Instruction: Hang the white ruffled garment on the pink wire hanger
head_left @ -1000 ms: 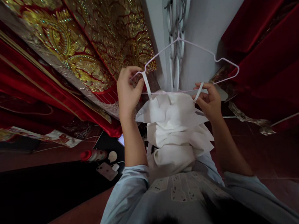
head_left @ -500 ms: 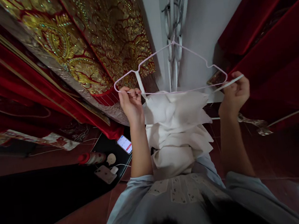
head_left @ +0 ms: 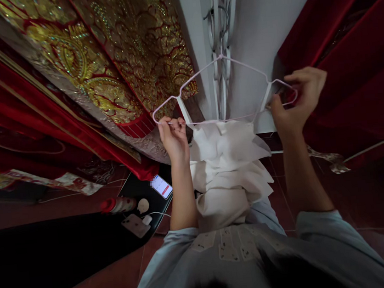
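A thin pale wire hanger [head_left: 238,64] hangs from a white metal rack on the wall. On it sits a white ruffled garment [head_left: 231,167] with two narrow straps. My left hand [head_left: 174,139] pinches the hanger's lower bar at its left end, beside the left strap [head_left: 184,110]. My right hand [head_left: 294,100] is at the hanger's right shoulder, fingers curled round the wire where the right strap [head_left: 266,98] lies over it. The garment drops down in front of my chest.
Red and gold embroidered cloth [head_left: 116,55] hangs at the left, dark red velvet garments [head_left: 351,52] at the right. On the red tiled floor lie a lit phone [head_left: 162,186], a second phone [head_left: 135,225], a charger and a red-capped bottle [head_left: 117,204].
My right hand has lifted the right strap up and hooked it over the hanger's right shoulder. My left hand slid down from the left strap to the lower bar.
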Available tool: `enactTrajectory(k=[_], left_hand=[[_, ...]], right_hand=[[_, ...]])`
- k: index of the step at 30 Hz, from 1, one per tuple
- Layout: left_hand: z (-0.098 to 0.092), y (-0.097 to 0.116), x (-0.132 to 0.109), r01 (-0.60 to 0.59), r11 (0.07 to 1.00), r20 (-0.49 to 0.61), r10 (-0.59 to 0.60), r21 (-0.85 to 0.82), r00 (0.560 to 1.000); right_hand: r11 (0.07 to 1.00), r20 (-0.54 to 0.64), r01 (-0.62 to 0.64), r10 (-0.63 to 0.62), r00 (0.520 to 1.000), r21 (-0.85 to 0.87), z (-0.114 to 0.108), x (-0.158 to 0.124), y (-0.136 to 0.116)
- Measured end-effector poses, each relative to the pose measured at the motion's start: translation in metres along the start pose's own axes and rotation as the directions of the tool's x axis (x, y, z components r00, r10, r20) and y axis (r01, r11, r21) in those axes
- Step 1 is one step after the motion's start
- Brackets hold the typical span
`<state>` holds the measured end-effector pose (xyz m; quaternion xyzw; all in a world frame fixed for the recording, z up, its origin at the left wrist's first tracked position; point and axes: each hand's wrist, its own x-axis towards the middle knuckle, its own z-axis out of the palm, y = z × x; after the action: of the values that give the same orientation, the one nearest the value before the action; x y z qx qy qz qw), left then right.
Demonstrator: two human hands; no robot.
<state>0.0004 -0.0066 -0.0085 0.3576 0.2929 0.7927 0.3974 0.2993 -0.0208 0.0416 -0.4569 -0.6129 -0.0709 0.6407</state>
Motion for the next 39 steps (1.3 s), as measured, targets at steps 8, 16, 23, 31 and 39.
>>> enactTrajectory(k=[8, 16, 23, 31, 39], left_hand=[[0.0, 0.0, -0.021, 0.131, 0.991, 0.01, -0.131, -0.02, 0.991], [0.003, 0.057, -0.032, 0.223, 0.898, 0.3, -0.348, 0.38, 0.888], [0.001, 0.084, 0.003, 0.07, 0.983, 0.029, -0.076, 0.171, 0.997], [-0.009, 0.041, -0.007, 0.091, 0.983, -0.014, -0.09, 0.158, 0.996], [-0.005, 0.019, -0.021, 0.093, 0.983, -0.113, -0.075, 0.158, 0.991]], right_hand=[[0.965, 0.573, -0.246, 0.154, 0.805, 0.087, 0.021, -0.079, -0.032], [0.947, 0.425, -0.289, 0.205, 0.882, 0.141, 0.04, -0.094, -0.032], [0.953, 0.482, -0.268, 0.171, 0.859, 0.14, 0.028, -0.089, -0.027], [0.954, 0.492, -0.272, 0.176, 0.853, 0.129, 0.025, -0.086, -0.025], [0.956, 0.533, -0.264, 0.157, 0.832, 0.131, 0.025, -0.081, -0.033]])
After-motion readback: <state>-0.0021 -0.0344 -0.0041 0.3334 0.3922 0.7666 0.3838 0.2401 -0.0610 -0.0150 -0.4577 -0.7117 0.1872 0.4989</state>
